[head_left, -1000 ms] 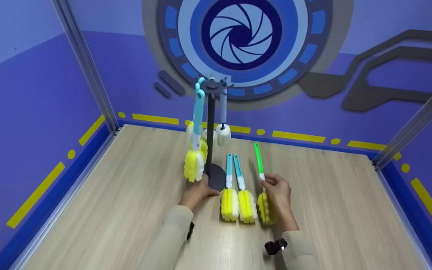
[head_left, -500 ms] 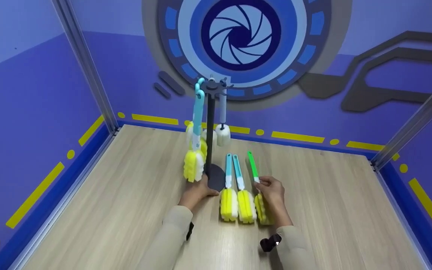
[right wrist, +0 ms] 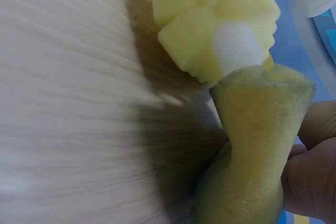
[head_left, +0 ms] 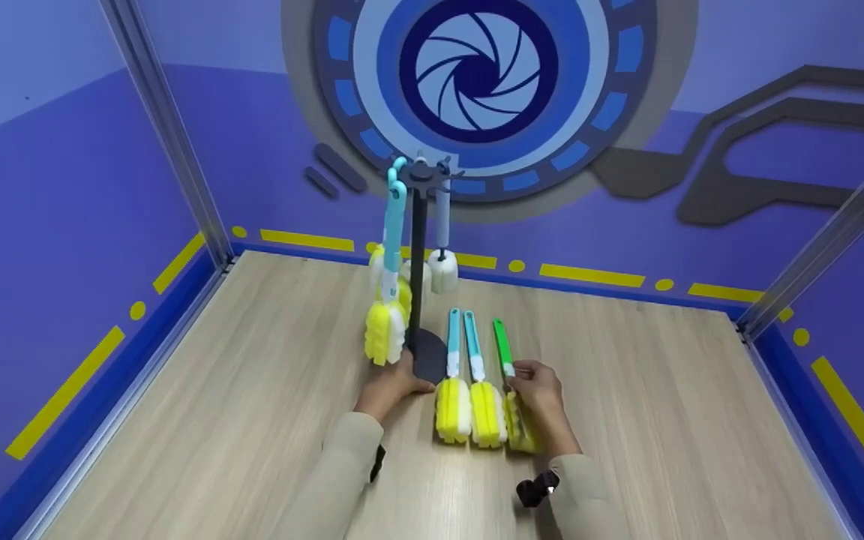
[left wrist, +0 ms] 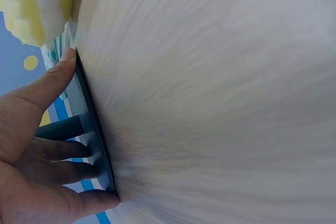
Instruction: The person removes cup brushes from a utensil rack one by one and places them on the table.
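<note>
Green brush (head_left: 504, 351): got it clamped between thumb and fingers of the right hand (head_left: 538, 388), a touch nearer the right edge of the table (head_left: 664, 412) than the left, handle aimed at the back edge, sponge (head_left: 516, 424) angled away from it. Can't tell about contact between sponge and table. Toward the left edge from there, see two blue brushes (head_left: 453, 386) lying just beside, handles also to the back edge. Next over, find the stand (head_left: 417, 240), upright, base (head_left: 430, 360) gripped by the left hand (head_left: 391, 386). Also spot more brushes (head_left: 392, 240) dangling from its top.
</note>
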The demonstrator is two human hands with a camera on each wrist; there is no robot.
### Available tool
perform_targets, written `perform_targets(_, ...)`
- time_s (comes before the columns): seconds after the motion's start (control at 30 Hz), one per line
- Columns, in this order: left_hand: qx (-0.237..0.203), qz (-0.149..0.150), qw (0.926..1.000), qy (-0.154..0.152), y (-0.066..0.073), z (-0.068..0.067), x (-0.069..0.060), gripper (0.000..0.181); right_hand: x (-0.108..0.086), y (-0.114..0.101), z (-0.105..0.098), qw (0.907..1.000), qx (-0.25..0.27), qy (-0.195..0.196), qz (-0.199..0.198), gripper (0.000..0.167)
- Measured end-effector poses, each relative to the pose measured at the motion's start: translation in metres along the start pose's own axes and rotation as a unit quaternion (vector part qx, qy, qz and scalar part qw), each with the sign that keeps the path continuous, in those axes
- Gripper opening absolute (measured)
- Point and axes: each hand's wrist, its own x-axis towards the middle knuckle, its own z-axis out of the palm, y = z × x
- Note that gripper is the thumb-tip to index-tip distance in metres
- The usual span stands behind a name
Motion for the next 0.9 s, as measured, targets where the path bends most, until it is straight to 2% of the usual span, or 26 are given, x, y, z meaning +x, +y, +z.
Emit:
perform_targets(0.13,-0.004,-0.004,1.0,-0.003,-0.0003,-0.0004,-0.0012,0.087,-0.0005,-0.0001,0.0005,1.0,0.004,-0.005,0.003,0.032)
perform_targets(0.27,-0.017,-0.021,0.9996,-0.012,-0.0004,-0.0009,-0.0033,0.088,-0.0003,-0.0002,0.0014,1.0,-0.001,-0.002,0.002,0.033)
perform_targets(0.5,-0.017,-0.026,0.9994,-0.012,-0.001,-0.0003,-0.0053,0.085,-0.0006,0.0002,0.0042,0.9999,-0.011,0.008,0.003,0.036)
perform_targets(0.7,-0.016,-0.017,0.9997,-0.007,-0.0004,-0.0007,-0.0049,0.084,-0.0025,0.0007,0.0054,0.9997,-0.014,0.013,-0.014,0.036)
perform_targets(0.9,0.023,0.006,0.9997,0.006,-0.0005,-0.0009,-0.0018,0.084,-0.004,0.001,0.0054,0.9987,-0.028,0.018,-0.039,0.038)
